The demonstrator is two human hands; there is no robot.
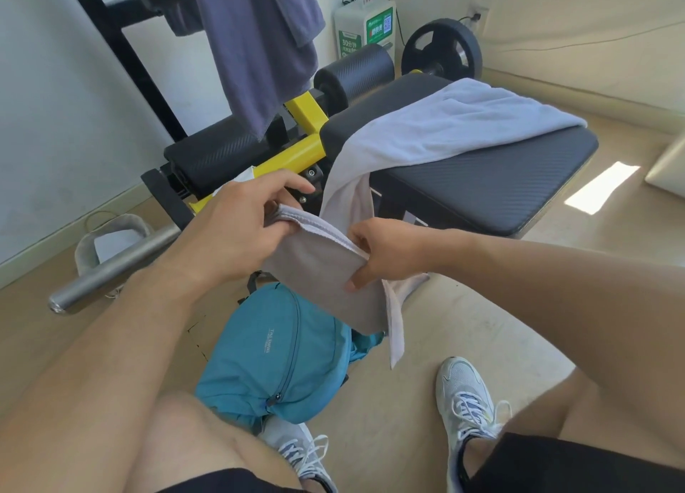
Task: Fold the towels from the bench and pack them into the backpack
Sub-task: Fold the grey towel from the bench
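Cloth like this white towel is light, soft and without any stiffness, so it probably hangs and slides wherever you do not support it. Most of it lies across the black bench, and one end falls over the near edge down to your hands, above the blue backpack on the floor. Your left hand pinches the hemmed edge with curled fingers, and your right hand grips the same edge a little further along, thumb under the cloth. The long axis runs from the far right of the bench towards you and to the left, and the free end points down. I think the best hold is at the corners of the short edge, because a grip in the middle lets the sides drop.
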